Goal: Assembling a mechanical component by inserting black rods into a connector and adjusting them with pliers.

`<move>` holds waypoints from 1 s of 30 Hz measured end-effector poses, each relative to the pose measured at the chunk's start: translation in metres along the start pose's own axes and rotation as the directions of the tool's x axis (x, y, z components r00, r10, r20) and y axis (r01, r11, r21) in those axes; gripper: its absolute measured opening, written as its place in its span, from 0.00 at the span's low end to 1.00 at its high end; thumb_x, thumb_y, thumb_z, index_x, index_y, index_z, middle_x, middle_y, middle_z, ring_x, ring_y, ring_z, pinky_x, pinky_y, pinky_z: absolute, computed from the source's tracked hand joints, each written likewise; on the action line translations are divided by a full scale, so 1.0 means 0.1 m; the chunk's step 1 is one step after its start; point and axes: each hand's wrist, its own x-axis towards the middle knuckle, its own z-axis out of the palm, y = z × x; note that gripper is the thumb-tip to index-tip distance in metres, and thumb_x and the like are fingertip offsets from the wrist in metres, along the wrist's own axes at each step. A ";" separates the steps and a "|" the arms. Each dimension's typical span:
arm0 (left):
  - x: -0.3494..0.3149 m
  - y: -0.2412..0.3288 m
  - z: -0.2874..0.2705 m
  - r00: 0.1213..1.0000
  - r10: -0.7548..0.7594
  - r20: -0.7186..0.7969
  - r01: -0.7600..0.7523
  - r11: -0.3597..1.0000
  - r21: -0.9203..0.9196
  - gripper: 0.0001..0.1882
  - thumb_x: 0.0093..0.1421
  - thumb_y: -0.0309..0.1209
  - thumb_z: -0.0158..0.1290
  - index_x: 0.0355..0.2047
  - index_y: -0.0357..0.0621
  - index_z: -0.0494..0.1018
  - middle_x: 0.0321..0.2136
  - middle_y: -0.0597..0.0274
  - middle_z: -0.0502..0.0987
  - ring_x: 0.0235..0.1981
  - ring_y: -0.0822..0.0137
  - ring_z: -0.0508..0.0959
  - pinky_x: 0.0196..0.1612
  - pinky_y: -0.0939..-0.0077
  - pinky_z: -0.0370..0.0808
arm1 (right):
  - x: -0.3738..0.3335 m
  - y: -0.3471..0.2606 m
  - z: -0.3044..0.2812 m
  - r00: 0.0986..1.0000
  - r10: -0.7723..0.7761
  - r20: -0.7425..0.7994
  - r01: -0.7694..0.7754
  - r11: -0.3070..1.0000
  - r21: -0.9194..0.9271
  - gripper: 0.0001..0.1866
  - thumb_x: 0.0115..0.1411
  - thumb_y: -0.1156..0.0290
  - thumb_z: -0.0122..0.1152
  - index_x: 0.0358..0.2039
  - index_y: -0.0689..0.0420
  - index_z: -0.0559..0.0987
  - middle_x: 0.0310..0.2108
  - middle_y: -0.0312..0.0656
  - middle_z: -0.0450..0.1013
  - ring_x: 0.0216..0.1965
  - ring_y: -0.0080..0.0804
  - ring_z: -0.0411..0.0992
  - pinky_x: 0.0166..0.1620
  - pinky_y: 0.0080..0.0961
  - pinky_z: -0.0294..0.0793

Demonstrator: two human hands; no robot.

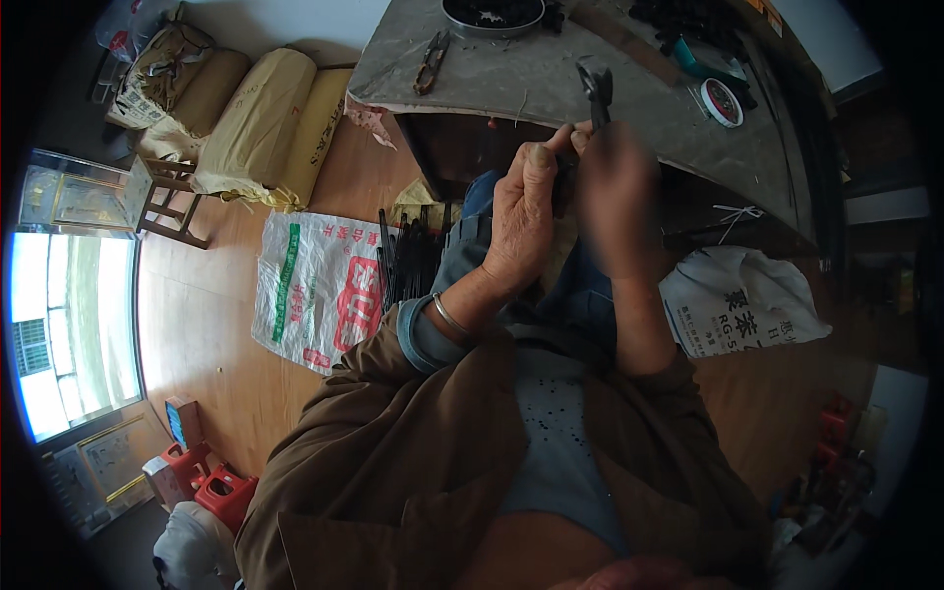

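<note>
Just in front of the table edge, my left hand [524,218] is closed, thumb up, round something dark that mostly stays hidden between the fingers. Close beside it, my right hand [618,197] is smeared by motion. It grips a dark hand tool [596,83] that looks like a small hammer, whose rounded metal head points up over the tabletop. Fingertips of both hands nearly meet. Below my left wrist, a bundle of thin black rods [413,258] stands by my leg.
The grey worktable [492,74] bears pliers [431,65], a round pan [492,26] of black bits, a teal scoop [703,61] and a small round tin [722,102]. White sacks [320,285] lie on the floor. Full tan sacks [258,123] and a wooden stool [167,197] stand left.
</note>
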 end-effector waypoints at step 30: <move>0.06 0.02 -0.13 0.990 -0.078 0.116 0.082 0.996 -0.036 0.31 0.72 0.51 0.29 0.56 0.36 0.68 0.27 0.65 0.73 0.28 0.77 0.73 0.31 0.81 0.75 | -0.09 -0.15 -0.16 0.895 0.353 0.273 -0.407 0.897 0.175 0.13 0.65 0.62 0.57 0.33 0.60 0.76 0.24 0.34 0.70 0.24 0.21 0.71 0.26 0.17 0.70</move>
